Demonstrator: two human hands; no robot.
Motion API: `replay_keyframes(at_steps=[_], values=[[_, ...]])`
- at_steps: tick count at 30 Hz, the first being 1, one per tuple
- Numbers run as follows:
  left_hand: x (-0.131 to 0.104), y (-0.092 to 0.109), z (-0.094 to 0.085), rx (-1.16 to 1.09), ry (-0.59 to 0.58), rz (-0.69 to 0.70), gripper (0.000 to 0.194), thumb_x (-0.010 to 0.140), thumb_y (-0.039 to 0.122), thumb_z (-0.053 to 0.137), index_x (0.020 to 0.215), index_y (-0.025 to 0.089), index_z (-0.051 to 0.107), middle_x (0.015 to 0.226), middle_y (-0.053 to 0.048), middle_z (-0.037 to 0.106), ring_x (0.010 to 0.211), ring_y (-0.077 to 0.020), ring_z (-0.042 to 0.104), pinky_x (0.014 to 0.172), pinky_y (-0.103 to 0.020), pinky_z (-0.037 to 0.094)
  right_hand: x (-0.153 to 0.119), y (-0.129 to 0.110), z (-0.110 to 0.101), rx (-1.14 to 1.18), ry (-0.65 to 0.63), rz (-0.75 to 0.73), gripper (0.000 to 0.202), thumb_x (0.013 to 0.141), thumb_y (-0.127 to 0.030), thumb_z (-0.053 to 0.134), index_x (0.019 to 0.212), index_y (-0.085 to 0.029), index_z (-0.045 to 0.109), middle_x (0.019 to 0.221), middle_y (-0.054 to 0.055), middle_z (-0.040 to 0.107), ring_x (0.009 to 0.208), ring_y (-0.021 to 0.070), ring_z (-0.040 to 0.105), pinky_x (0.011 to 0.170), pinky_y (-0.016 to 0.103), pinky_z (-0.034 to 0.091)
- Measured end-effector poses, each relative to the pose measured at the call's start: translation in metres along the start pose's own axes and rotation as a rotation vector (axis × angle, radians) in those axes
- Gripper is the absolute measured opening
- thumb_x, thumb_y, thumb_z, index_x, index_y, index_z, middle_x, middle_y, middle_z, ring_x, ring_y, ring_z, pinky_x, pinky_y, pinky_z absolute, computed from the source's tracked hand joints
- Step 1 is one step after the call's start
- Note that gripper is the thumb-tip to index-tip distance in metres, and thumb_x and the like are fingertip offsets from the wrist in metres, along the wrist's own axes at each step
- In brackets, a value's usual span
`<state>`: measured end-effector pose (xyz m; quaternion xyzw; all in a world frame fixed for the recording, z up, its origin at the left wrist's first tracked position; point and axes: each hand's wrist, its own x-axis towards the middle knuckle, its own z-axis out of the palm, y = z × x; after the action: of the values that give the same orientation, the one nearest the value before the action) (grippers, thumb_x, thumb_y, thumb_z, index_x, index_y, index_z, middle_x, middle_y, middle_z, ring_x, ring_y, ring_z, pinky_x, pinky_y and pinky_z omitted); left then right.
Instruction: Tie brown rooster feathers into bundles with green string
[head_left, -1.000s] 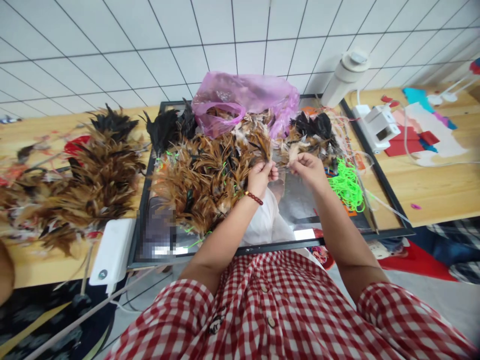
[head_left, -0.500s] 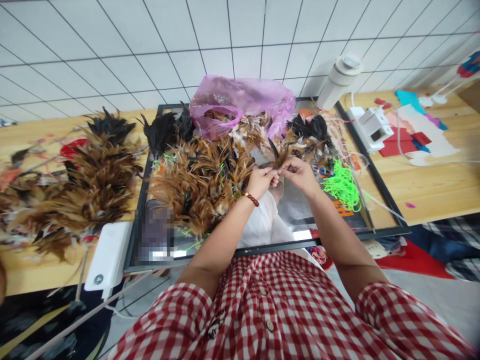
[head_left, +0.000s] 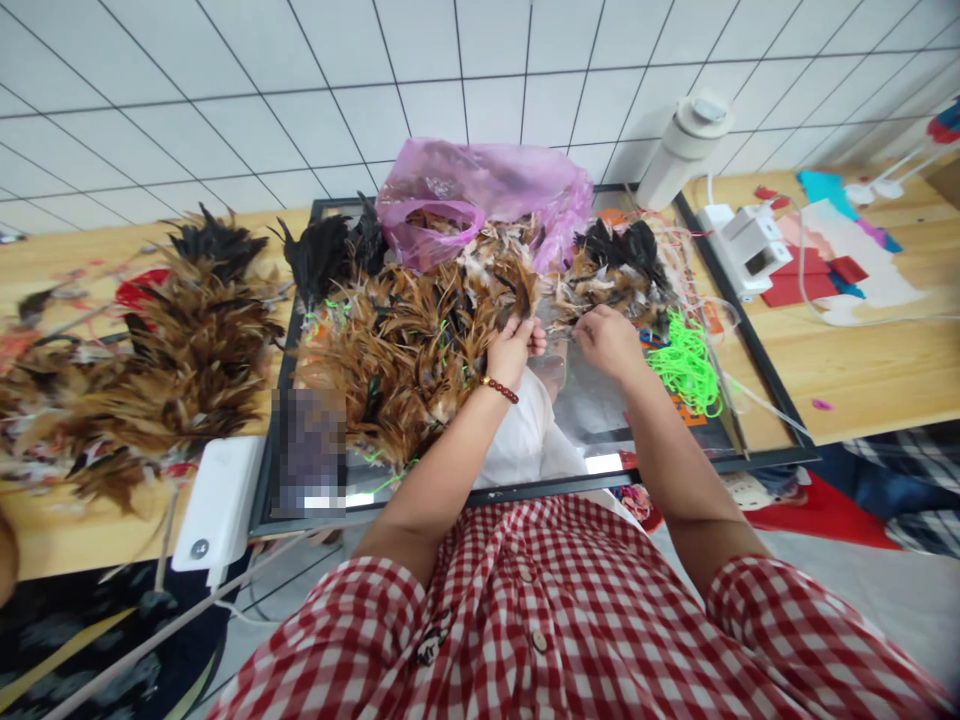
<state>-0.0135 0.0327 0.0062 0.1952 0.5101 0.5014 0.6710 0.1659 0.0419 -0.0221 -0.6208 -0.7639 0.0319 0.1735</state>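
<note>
My left hand [head_left: 514, 348], a bead bracelet on its wrist, is closed around a small bunch of brown feathers [head_left: 524, 296]. A big heap of brown feathers [head_left: 405, 350] lies directly to its left. My right hand [head_left: 609, 342] has moved apart from it, its fingers curled together at the near edge of a smaller feather pile [head_left: 611, 280] with black tips. Whatever those fingers hold, if anything, is too small to make out. Behind both hands sits a pink plastic bag [head_left: 487, 185] with more feathers inside. Bright green cord [head_left: 686, 368] lies right of my right hand.
A dark-framed glossy panel [head_left: 600, 425] lies under the work. A white bottle [head_left: 686, 150] stands at its back right corner, beside a white power strip [head_left: 731, 250]. More feathers [head_left: 187, 370] cover the table at left, near a white power bank [head_left: 219, 505].
My hands were together on the feathers and are now apart. The left, holding the feathers, shifted slightly left and forward; the right moved rightward to the smaller pile.
</note>
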Motion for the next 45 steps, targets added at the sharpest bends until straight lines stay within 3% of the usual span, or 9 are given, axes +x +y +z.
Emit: replay_keyframes(at_steps=[5,9,14,18,23,30,38,43,45], values=[[0.003,-0.004,-0.001,-0.056,0.054,0.099,0.021,0.093,0.005,0.062,0.075,0.015,0.064,0.072,0.002,0.071,0.064,-0.0053,0.064,0.066,-0.018,0.051,-0.003,-0.006,-0.016,0.083,0.080,-0.108,0.023,0.095,-0.024,0.047,0.097,-0.019,0.069,0.104,0.016,0.075,0.102,0.0315,0.067,0.090,0.044,0.048],[0.005,-0.006,-0.003,-0.071,0.033,0.129,0.019,0.092,0.007,0.064,0.076,0.015,0.068,0.087,-0.003,0.077,0.072,-0.0077,0.067,0.072,-0.021,0.053,-0.004,-0.010,-0.015,0.378,0.145,-0.067,0.019,0.093,-0.033,0.054,0.092,-0.021,0.069,0.092,0.011,0.077,0.090,0.0268,0.070,0.086,0.042,0.051],[0.005,-0.004,-0.004,-0.098,0.109,0.158,0.024,0.095,0.010,0.063,0.073,0.018,0.063,0.084,0.000,0.075,0.070,-0.0068,0.064,0.071,-0.020,0.051,0.002,-0.010,-0.007,1.069,0.126,0.275,0.035,0.072,-0.036,0.076,0.104,-0.024,0.069,0.080,0.001,0.076,0.072,0.0187,0.071,0.069,0.034,0.055],[0.001,-0.002,-0.001,-0.111,0.070,0.119,0.027,0.097,0.007,0.060,0.071,0.017,0.061,0.073,0.003,0.067,0.060,-0.0043,0.058,0.065,-0.019,0.047,0.003,-0.015,-0.012,1.375,-0.036,0.443,0.040,0.057,-0.041,0.090,0.085,-0.022,0.068,0.080,0.003,0.076,0.070,0.0168,0.071,0.061,0.029,0.055],[-0.006,-0.002,0.000,-0.072,-0.061,-0.005,0.025,0.098,0.008,0.060,0.074,0.014,0.065,0.068,0.002,0.067,0.062,-0.0053,0.063,0.072,-0.021,0.051,0.000,-0.028,-0.011,1.264,0.033,0.355,0.033,0.062,-0.049,0.088,0.069,-0.023,0.069,0.068,-0.001,0.065,0.066,0.0133,0.060,0.062,0.028,0.049],[-0.004,-0.008,-0.002,-0.073,-0.179,-0.163,0.028,0.101,0.009,0.055,0.075,0.013,0.065,0.063,-0.001,0.069,0.056,-0.0086,0.065,0.067,-0.024,0.051,-0.003,-0.037,0.007,1.133,0.144,0.189,0.018,0.069,-0.044,0.086,0.076,-0.028,0.081,0.087,0.002,0.070,0.096,0.0197,0.065,0.098,0.040,0.051],[-0.006,-0.009,0.001,0.008,-0.167,-0.102,0.030,0.097,0.007,0.061,0.068,0.012,0.065,0.056,0.002,0.061,0.048,-0.0050,0.055,0.058,-0.020,0.047,-0.002,-0.026,0.010,1.025,0.174,0.153,0.024,0.067,-0.045,0.088,0.070,-0.025,0.076,0.084,0.002,0.066,0.086,0.0184,0.064,0.085,0.037,0.054],[-0.008,-0.005,-0.001,0.087,-0.158,-0.072,0.036,0.098,0.008,0.059,0.063,0.013,0.060,0.052,0.003,0.057,0.044,-0.0049,0.051,0.050,-0.020,0.041,-0.001,-0.032,-0.004,1.278,0.002,0.281,0.039,0.056,-0.051,0.097,0.074,-0.023,0.075,0.073,-0.001,0.068,0.069,0.0143,0.060,0.072,0.032,0.052],[-0.009,-0.004,-0.001,0.117,-0.191,-0.082,0.034,0.098,0.007,0.058,0.065,0.013,0.062,0.053,0.003,0.058,0.043,-0.0050,0.051,0.050,-0.020,0.041,-0.001,-0.034,-0.008,1.347,0.002,0.310,0.043,0.054,-0.054,0.097,0.069,-0.022,0.073,0.069,-0.001,0.068,0.065,0.0129,0.058,0.067,0.029,0.050]])
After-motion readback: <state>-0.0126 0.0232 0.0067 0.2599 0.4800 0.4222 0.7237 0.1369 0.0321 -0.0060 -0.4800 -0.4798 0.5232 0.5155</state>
